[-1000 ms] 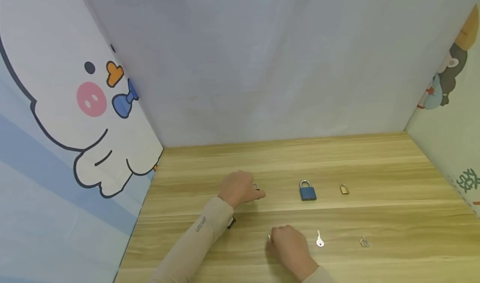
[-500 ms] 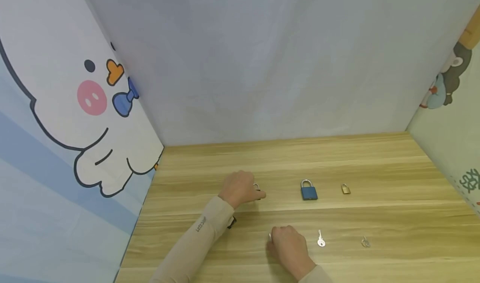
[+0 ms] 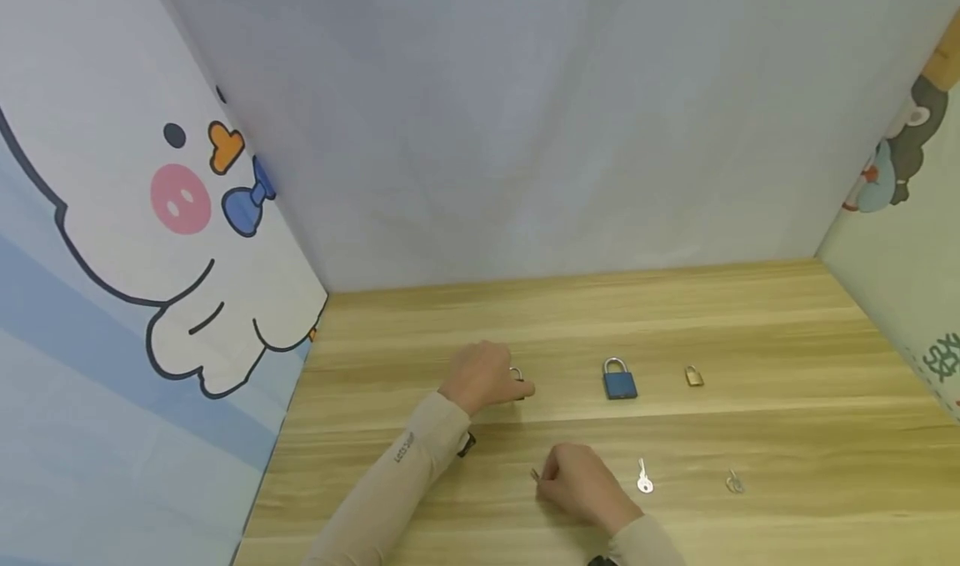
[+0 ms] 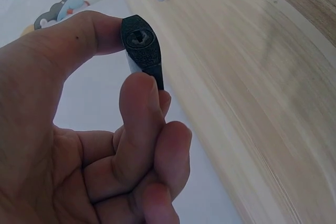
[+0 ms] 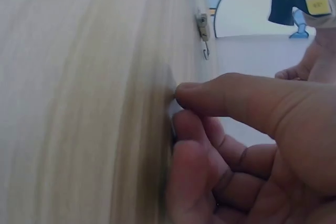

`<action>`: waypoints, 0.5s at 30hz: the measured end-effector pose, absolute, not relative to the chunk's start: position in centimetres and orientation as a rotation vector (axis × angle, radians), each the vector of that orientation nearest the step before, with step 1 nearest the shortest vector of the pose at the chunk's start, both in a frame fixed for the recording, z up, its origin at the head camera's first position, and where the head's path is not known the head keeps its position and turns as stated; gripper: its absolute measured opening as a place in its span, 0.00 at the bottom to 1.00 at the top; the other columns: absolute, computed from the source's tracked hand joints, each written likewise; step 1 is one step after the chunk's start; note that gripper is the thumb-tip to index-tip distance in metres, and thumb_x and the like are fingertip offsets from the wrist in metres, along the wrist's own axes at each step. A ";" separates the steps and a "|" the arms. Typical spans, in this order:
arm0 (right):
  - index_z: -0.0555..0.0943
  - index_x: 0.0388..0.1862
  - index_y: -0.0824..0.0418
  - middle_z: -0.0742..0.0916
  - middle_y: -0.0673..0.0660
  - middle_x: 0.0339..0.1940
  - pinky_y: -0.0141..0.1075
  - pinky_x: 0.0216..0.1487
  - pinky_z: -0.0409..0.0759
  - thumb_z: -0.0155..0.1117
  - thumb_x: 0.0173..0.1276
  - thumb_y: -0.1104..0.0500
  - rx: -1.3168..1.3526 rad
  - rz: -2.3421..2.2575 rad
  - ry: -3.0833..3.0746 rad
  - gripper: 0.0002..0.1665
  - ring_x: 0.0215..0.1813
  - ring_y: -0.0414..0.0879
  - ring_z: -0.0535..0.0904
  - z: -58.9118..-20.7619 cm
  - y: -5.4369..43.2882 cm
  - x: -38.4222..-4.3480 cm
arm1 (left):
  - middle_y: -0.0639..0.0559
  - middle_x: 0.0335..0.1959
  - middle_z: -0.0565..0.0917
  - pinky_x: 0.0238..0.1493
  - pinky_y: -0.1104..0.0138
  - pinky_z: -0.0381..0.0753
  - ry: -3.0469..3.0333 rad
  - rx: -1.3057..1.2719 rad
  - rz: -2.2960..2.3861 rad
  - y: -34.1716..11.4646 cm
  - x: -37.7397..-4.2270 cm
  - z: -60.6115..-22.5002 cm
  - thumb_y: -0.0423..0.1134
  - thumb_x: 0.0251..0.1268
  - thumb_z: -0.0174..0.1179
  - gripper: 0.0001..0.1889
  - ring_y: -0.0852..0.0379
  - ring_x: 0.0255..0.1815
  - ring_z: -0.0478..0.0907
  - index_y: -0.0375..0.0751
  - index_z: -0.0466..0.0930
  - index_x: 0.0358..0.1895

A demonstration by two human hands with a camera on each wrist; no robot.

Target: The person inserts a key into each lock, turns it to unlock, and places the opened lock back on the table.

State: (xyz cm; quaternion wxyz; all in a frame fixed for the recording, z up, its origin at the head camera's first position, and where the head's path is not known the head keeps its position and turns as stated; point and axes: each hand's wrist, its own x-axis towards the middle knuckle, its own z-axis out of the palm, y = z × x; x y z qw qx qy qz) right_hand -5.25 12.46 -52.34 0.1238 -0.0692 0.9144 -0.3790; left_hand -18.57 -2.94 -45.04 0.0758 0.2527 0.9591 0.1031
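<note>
My left hand (image 3: 486,378) is raised over the left of the wooden table and holds a black padlock (image 4: 140,40) between thumb and fingers. In the left wrist view its keyhole end faces the camera; the head view shows its shackle beyond the hand. Close over the table, nearer the front, my right hand (image 3: 581,487) pinches a small key (image 3: 535,473) between thumb and forefinger. Only a thin metal end of it pokes out to the left; the rest is hidden by the fingers.
Right of my left hand lie a blue padlock (image 3: 619,384) and a small brass padlock (image 3: 693,376). In front of them are a silver key (image 3: 644,477) and a small key with a ring (image 3: 734,483). The right wrist view shows a small lock (image 5: 203,27) farther along the table.
My right hand has lifted and turned slightly, so more of the key's end shows at its left. The left hand keeps its hold on the black padlock, almost still.
</note>
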 end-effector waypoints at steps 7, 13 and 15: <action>0.80 0.26 0.56 0.80 0.45 0.23 0.35 0.27 0.74 0.71 0.59 0.62 -0.229 -1.325 2.574 0.08 0.26 0.41 0.74 -52.6 13.1 -5.2 | 0.63 0.07 0.51 0.12 0.71 0.48 2.880 0.754 0.298 -3.1 -18.5 -45.0 0.57 0.54 0.66 0.29 0.66 0.11 0.44 0.52 0.57 0.09; 0.81 0.33 0.60 0.83 0.50 0.24 0.35 0.25 0.77 0.70 0.66 0.60 -0.168 -1.598 2.387 0.06 0.25 0.43 0.79 -52.7 13.0 -5.6 | 0.63 0.07 0.50 0.12 0.71 0.48 2.884 0.740 0.310 -3.2 -18.4 -44.9 0.57 0.54 0.66 0.29 0.66 0.12 0.44 0.52 0.56 0.10; 0.81 0.35 0.62 0.84 0.53 0.25 0.36 0.26 0.78 0.69 0.67 0.59 -0.127 -1.692 2.324 0.08 0.24 0.45 0.81 -52.7 13.0 -5.6 | 0.63 0.07 0.50 0.12 0.71 0.48 2.884 0.736 0.315 -3.2 -18.3 -44.9 0.57 0.54 0.66 0.29 0.66 0.12 0.44 0.52 0.56 0.10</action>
